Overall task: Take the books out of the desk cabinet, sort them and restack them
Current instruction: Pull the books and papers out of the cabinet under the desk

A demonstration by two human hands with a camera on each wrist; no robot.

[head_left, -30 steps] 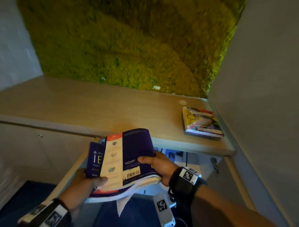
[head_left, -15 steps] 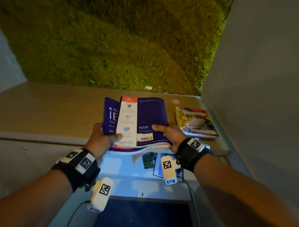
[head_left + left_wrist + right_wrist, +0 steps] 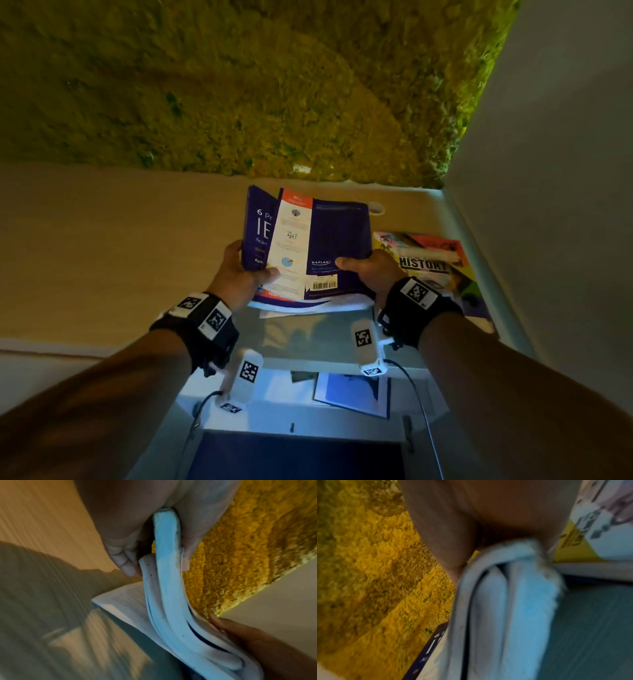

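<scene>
Both hands grip the purple book [image 3: 308,246] at frame centre, above the desk [image 3: 120,246]: left hand [image 3: 239,274] on its left edge, right hand [image 3: 373,270] on the right. Pages sag loose underneath; risk they fold or tear when set down. History book [image 3: 431,263] lies just right, could get knocked.

Bare forearms. Each wrist wears a black strap [image 3: 205,329] carrying white square-coded tags; just below each strap hangs a white tagged camera pod [image 3: 245,377] trailing a thin black cable [image 3: 411,380].
</scene>
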